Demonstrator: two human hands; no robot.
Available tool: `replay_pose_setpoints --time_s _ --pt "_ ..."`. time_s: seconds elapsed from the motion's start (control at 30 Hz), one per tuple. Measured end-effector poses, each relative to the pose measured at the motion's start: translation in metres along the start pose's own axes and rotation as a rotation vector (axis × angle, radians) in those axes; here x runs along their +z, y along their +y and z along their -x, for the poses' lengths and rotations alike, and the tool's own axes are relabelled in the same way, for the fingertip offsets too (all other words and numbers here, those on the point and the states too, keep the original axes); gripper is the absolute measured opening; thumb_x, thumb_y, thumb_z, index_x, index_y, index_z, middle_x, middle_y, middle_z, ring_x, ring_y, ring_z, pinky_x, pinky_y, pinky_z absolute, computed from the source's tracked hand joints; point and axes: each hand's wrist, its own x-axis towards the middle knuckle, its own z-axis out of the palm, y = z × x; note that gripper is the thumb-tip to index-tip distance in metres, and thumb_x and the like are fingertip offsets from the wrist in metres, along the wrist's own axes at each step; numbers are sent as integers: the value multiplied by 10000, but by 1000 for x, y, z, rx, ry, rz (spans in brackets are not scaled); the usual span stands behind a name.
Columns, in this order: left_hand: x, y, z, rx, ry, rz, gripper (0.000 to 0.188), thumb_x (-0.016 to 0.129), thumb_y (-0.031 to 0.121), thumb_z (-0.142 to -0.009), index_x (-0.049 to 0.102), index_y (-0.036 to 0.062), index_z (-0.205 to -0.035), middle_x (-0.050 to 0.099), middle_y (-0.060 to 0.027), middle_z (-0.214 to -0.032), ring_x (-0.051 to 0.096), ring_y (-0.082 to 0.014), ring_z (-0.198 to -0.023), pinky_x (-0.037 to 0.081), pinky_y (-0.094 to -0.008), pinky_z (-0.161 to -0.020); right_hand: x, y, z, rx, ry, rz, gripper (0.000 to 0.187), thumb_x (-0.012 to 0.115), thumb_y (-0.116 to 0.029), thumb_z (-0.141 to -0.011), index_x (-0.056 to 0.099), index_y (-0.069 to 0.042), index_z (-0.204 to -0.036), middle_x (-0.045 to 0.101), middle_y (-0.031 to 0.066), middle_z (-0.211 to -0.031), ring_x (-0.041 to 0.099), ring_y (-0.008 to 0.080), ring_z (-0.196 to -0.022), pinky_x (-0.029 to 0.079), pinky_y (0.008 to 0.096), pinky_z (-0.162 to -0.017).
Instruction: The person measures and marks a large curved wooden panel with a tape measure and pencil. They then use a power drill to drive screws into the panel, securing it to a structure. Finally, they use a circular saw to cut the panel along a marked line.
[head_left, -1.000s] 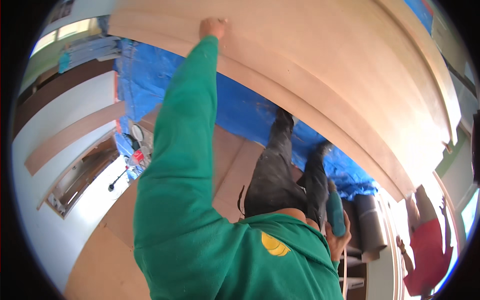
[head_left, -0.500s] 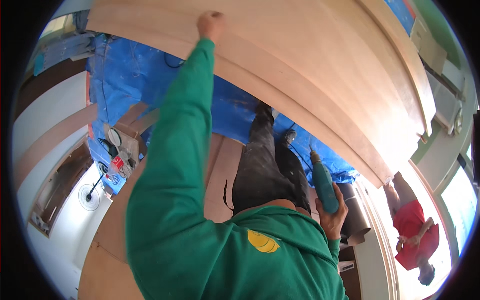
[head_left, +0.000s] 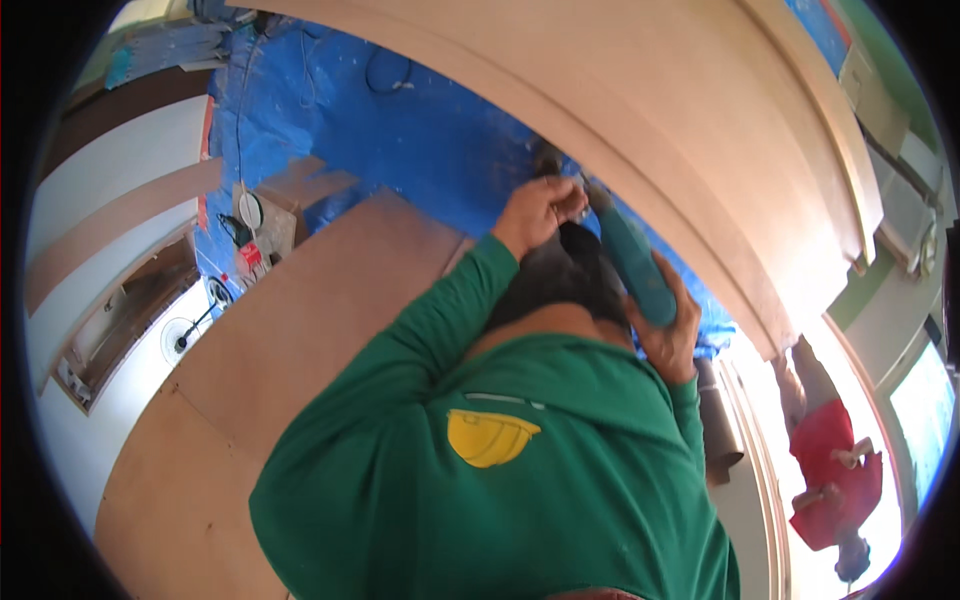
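In my right hand (head_left: 676, 328) is a teal power drill (head_left: 636, 262), its nose tilted up and to the left. My left hand (head_left: 540, 214) is beside the drill's nose, with the thumb and fingers pinched together. Whatever lies between those fingers is too small to make out, and I cannot tell whether they touch the drill. Just beyond both hands curves the near edge of a large pale wooden panel (head_left: 640, 120).
Blue plastic sheeting (head_left: 420, 135) covers the floor beyond me. A broad plywood surface (head_left: 230, 390) lies at my left, near a white fan (head_left: 180, 340) and a cluttered box (head_left: 275, 225). A person in red (head_left: 838, 465) stands at the right, beyond a dark roll (head_left: 718, 425).
My left hand has come off the wooden panel, down and right to the drill's nose, its fingers pinched. My right hand has raised the drill slightly. The view has shifted.
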Motion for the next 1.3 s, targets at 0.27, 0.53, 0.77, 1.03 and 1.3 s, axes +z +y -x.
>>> replay_pose_setpoints --time_s 0.27,0.53,0.77,1.03,1.3 --pt "2 4 29 5 80 110 218 691 112 -1127 731 -91 -1194 810 -220 -1191 795 -360 -1177 640 -489 -1106 6 21 32 -103 -35 13 744 930 -141 -824 687 -51 -1521 788 273 -1296 798 439 -1174 631 477 -1018" --pt "0 26 43 77 95 -161 205 693 96 -1116 713 -64 -1243 797 -199 -1194 804 -337 -1140 657 -482 -1078 13 8 29 -301 -14 90 718 936 -161 -808 711 -51 -1482 795 262 -1286 805 451 -1148 647 496 -994" --pt "-8 105 1 -23 -13 -92 147 733 59 -1088 733 -5 -1221 811 -165 -1183 806 -301 -1137 651 -477 -1026 74 -32 -20 -73 106 -76 701 936 -181 -825 708 -46 -1474 803 263 -1262 809 442 -1133 647 494 -978" --pt "-51 230 -107 -177 120 -17 170 664 172 -1133 731 21 -1173 796 -121 -1126 782 -301 -1118 635 -476 -1033 186 -119 -160 15 183 234 691 907 -281 -873 688 -93 -1500 807 249 -1225 802 453 -1072 640 506 -924" --pt "-62 295 -185 -134 104 -101 216 568 192 -1151 681 10 -1177 765 -148 -1156 738 -286 -1134 626 -511 -1037 259 -186 -265 311 151 314 698 897 -325 -885 676 -105 -1510 805 267 -1198 782 478 -1092 610 546 -908"
